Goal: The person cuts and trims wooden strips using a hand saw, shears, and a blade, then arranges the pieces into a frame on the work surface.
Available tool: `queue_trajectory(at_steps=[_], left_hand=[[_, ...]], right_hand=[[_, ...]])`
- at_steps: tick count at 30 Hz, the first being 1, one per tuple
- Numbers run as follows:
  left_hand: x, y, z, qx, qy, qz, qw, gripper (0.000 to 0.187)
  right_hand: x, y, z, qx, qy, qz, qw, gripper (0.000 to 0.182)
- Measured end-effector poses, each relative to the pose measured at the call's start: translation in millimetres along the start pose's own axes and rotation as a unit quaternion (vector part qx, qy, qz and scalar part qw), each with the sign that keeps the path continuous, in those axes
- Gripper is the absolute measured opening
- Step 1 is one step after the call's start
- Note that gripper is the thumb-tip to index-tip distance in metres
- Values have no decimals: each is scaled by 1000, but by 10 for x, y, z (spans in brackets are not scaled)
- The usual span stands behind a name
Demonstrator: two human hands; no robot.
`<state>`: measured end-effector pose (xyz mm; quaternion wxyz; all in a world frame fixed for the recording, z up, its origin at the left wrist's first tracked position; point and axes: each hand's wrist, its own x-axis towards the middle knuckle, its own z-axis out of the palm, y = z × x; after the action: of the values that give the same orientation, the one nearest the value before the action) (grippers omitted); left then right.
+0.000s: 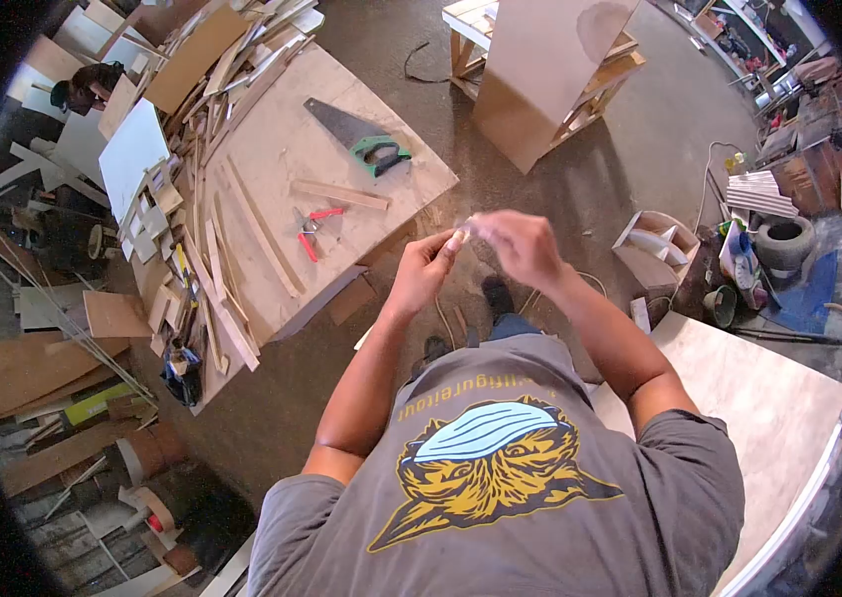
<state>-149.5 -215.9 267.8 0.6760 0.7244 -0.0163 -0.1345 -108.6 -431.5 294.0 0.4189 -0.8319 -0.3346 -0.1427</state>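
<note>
Both hands are raised in front of the chest, close together near the middle of the view. My left hand (428,265) is closed, its thumb and fingers pinched on a small pale item (463,233) too small to name. My right hand (523,249) is partly smeared by motion, with its fingers bent toward the same small item; whether it grips anything is not clear. Beyond my left hand, on the wooden table (421,179), are a green-handled saw (356,137), red-handled pliers (314,231) and a short wood strip (339,194).
Wood offcuts (172,199) are piled along the table's left side. A large brown board (540,80) leans on a wooden frame ahead. On the right are a small wooden box (656,249), a tire (784,242) and a pale sheet (754,398) close to my right arm.
</note>
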Motion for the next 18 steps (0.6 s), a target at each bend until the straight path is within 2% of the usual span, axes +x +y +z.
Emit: queue_trajectory(at_steps=[1,2,5,9,10,13,14,17,18], left_hand=[[37,16,28,7,5,3,1000,40],[88,38,63,13,10,8,1000,40],[199,107,168,-24,10,-5,1000,41],[322,76,174,-27,-1,-7,1000,40],[330,71,189,-27,4,-9,1000,40],[429,132,205,-29,18,-10,999,39],[425,154,207,-31,16,-15,999,39],[474,112,247,-23,27,-13,999,39],[526,119,242,-16,37,-9,999,39]], right_hand=[[-20,-57,-48,19,-41,-18,999,14],[-51,123,12,4,-10,-30,999,15],[96,443,-45,-12,69,37,997,16],[105,542,-74,0,25,-75,997,16],[150,608,-129,-6,35,12,999,16],[214,557,-202,86,40,9,995,16],[218,500,-211,88,14,-7,996,16],[275,796,-179,-10,58,45,997,16],[298,784,-213,26,60,73,995,15]])
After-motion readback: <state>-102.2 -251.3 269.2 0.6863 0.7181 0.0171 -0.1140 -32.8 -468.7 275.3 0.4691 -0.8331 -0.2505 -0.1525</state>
